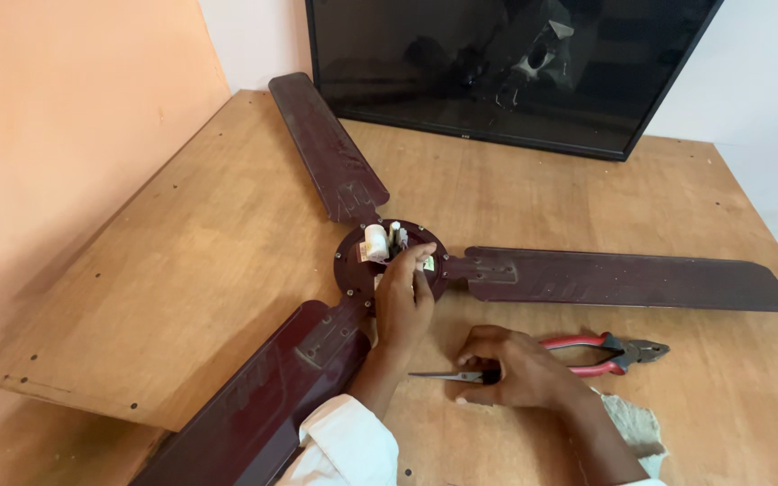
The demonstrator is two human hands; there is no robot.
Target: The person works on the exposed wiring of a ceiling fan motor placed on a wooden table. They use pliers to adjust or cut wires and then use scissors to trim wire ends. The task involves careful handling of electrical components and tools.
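At the centre of the frame lay the ceiling fan's motor hub [391, 261], its 3 maroon blades [628, 279] spread flat across the plywood table [182, 270]. The left hand [404, 297] curled its fingers into the hub's wiring beside a white capacitor [375, 243], seemingly steadying it. Lower right, the right hand [515, 364] closed on needle-nose pliers [443, 375], pressing them flat; red-handled combination pliers [610, 351] lay just beyond.

Near fan blade [254, 405] cut off below
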